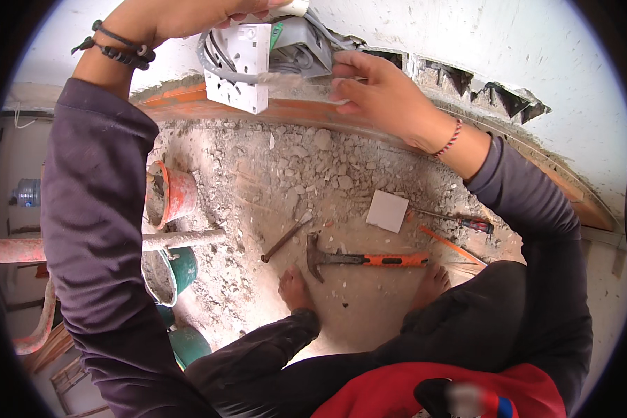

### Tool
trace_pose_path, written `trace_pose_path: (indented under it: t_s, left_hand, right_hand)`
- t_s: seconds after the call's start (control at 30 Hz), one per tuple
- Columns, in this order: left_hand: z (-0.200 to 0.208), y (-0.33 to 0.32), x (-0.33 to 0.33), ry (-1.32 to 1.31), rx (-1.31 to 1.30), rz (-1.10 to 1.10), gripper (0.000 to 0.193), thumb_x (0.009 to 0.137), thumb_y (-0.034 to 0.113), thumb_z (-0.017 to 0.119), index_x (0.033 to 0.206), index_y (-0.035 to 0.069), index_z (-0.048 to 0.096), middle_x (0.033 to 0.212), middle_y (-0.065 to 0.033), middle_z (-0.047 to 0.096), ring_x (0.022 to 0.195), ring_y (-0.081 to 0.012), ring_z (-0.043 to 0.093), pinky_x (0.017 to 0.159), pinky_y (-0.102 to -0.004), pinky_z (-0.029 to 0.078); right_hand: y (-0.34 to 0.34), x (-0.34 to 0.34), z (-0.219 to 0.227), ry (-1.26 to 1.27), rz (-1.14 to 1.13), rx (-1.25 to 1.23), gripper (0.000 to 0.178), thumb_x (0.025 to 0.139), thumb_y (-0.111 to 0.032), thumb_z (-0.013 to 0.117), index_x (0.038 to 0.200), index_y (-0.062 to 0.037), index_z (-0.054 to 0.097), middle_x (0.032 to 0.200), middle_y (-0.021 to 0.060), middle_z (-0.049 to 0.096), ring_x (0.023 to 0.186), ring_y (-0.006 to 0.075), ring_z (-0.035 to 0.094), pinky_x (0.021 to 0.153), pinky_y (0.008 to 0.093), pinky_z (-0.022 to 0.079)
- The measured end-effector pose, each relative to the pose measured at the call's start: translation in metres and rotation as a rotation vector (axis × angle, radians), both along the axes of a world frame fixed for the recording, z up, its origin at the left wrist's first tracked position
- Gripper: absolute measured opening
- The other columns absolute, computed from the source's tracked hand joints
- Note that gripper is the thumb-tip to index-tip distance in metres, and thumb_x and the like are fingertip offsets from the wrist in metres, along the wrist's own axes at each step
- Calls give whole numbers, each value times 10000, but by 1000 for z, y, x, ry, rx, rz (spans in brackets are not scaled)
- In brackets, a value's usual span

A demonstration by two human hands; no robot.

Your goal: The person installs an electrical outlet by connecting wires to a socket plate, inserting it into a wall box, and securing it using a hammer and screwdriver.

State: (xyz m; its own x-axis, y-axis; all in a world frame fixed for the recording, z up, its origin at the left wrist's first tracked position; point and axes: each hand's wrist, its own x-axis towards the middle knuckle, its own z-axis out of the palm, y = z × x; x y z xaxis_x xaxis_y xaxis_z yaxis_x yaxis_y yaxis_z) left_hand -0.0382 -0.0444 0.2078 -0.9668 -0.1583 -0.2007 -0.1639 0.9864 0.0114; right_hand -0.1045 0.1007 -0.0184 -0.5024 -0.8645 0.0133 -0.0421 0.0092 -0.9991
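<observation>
At the top edge my left hand is partly cut off, its curled fingers at a white plastic piece. Below it hangs a white electrical mounting plate with slots, a grey cable looping around its left side. Behind the plate is a grey electrical box with coiled cable and a bit of green. My right hand is to the right of the box, thumb and fingers apart, with nothing seen in them. A blurred, pale strip lies between plate and right fingertips; I cannot tell what it is.
On the rubble-strewn floor lie a claw hammer, a chisel, a white square tile and a screwdriver. Red and green buckets stand left, beside a pipe. The wall has a broken-out channel.
</observation>
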Motion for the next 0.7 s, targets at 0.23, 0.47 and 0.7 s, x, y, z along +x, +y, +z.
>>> trace_pose_path:
  t_s: [0.23,0.47,0.7]
  left_hand:
    - [-7,-8,2,116,38,-71,224,919,209,736,1017,8,745,864,-70,755,758,-143,679,717,-294,535]
    - [-14,16,16,291,-206,-253,154,858,109,749,966,-2,740,810,-109,740,721,-179,679,705,-301,535]
    - [-20,4,11,329,-134,-217,170,831,53,751,993,7,726,864,-120,732,760,-193,687,725,-307,538]
  right_hand:
    - [-12,13,8,4,-50,26,509,953,-158,645,1387,72,511,1231,94,620,1015,121,589,853,268,512]
    - [-18,15,8,-80,2,23,538,952,-154,647,1416,79,504,1207,80,633,1054,122,568,913,266,464]
    - [-16,10,12,-188,13,0,546,952,-146,638,1424,89,496,1224,89,627,1078,135,579,936,266,467]
